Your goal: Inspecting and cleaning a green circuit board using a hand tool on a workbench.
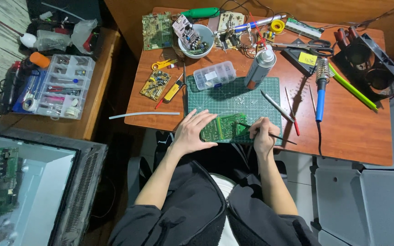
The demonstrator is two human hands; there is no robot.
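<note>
A green circuit board (228, 125) lies on the green cutting mat (233, 98) near the desk's front edge. My left hand (194, 133) rests flat on the board's left end, fingers spread over it. My right hand (263, 135) grips a thin dark tool (270, 135) like a pen; its tip touches the board's right side. Both forearms come up from the bottom of the view.
On the wooden desk (343, 123) lie a clear parts box (215, 74), a spray can (260, 67), a blue-handled soldering iron (320, 91), scissors (313, 44), a white bowl (196, 40) and other circuit boards (157, 30). A side table to the left carries a compartment organiser (64, 86).
</note>
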